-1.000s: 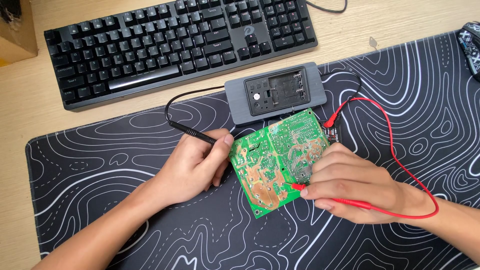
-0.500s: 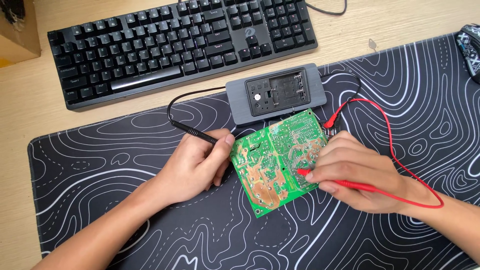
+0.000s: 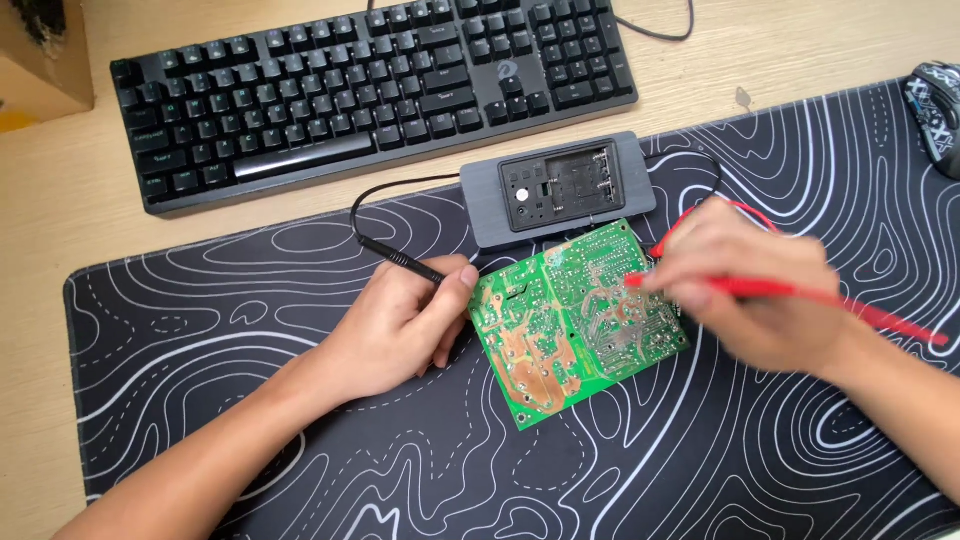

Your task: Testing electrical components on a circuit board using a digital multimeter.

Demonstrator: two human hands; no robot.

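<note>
Cardboard box (image 3: 40,55) at the far-left corner of the wooden desk (image 3: 60,230), only partly in frame. Black keyboard (image 3: 370,90) lies along the far edge of the desk, just beyond the mat. Black desk mat (image 3: 200,330) with white contour lines covers most of the near desk.

Left hand (image 3: 400,325) rests on the mat left of centre, fingers curled closed around a black probe (image 3: 405,265). The probe runs under the thumb; its tip is hidden behind the fingers near the left edge of the board, so contact can't be judged. Its black lead (image 3: 385,190) loops up toward the meter.

Green circuit board (image 3: 570,320) lies solder side up at the middle of the mat, tilted, between the two hands. The far edge of the board sits just beside the meter; touching or not, can't tell.

Grey multimeter (image 3: 555,190) lies at the far edge of the mat, display side down, with an open battery bay showing.

Right hand (image 3: 750,290) is over the right edge of the board and motion-blurred. Its fingers are pinched closed on a red probe (image 3: 760,290), with the red tip over the right part of the board. Contact with the solder is unclear because of the blur. A red lead (image 3: 900,325) trails right across the forearm.

A mouse (image 3: 938,110), dark and patterned, lies at the far-right corner of the mat, cut off by the frame.
</note>
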